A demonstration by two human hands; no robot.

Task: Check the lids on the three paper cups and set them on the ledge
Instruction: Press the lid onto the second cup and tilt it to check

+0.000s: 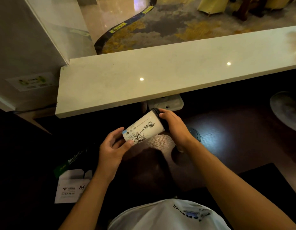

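Note:
A white paper cup (144,128) with black line drawings and a black lid (156,112) lies tilted almost on its side in the air below the ledge. My left hand (113,146) grips its base end. My right hand (173,123) is closed over the lid end, fingers wrapped on the lid's rim. The pale stone ledge (160,75) runs across the view above the hands and carries no cups. No other cups show clearly in this view.
A dark wooden desk (227,138) lies under the hands, with a round cable port (194,132). A white tray-like box (169,103) sits beneath the ledge. A pack of A4 paper (72,186) lies at left. A round fan (286,108) stands at right.

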